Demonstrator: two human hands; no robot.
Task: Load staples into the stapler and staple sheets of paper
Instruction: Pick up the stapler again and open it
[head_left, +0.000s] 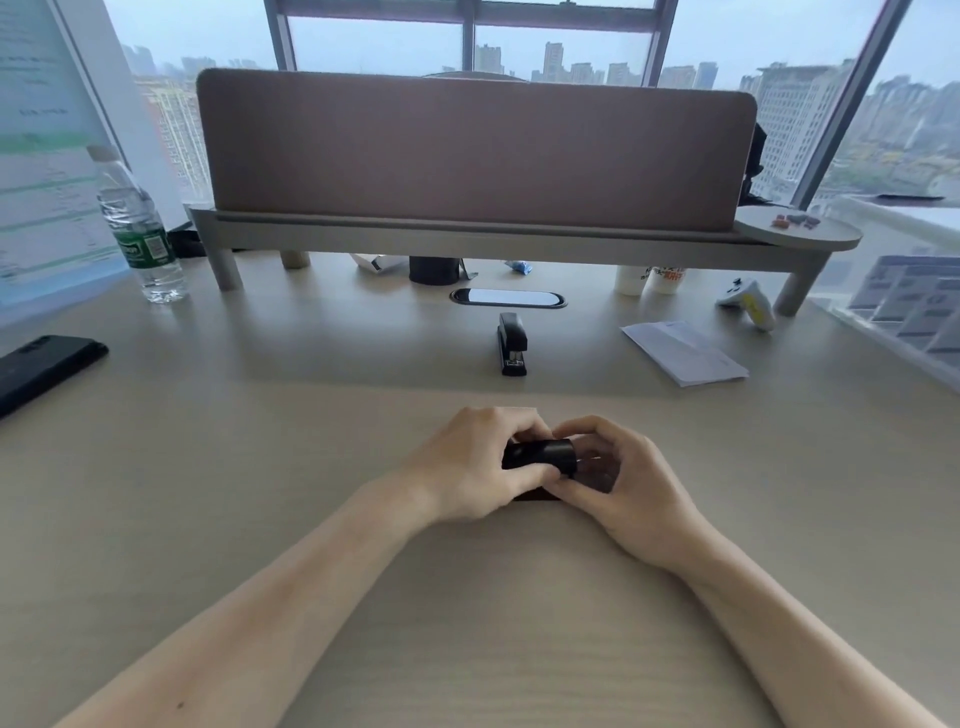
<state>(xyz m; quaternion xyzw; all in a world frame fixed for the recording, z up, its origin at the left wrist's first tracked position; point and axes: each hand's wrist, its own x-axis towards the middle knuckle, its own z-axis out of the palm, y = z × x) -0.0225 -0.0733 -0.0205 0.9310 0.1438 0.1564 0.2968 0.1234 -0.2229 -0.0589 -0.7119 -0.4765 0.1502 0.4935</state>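
Head view: both hands are met low in the middle of the desk (311, 467). The left hand (478, 462) is curled, with thumb and fingers wrapped round a small black object (543, 453), and the right hand (618, 467) is curled against the same object's right end, its fingertips pinched on it. The object's long axis runs from 9 to 3 o'clock. It is judged to be a stapler part or a staple case, but which of these cannot be told, and no loose staples can be made out.

From the hands, the stapler (512, 344) lies at 12 o'clock, well apart and untouched. Its long axis runs from 12 to 6, with the metal mouth end turned toward the person. It sits a little nearer the left hand than the right. The sheets of paper (683, 353) lie flat at about 2 o'clock, nearer the right hand and skewed to the desk edge.

Counted: one stapler on the desk, one held black object, one stack of paper.

Farther out, one dark phone (41, 369) is seen at 9 o'clock, one water bottle (140, 228) at 10 o'clock, two white cups (649, 278) and one game controller (748, 304) toward 1 o'clock, under a long shelf riser (467, 241).

Loading is judged to be in hand, with stapling not yet begun.
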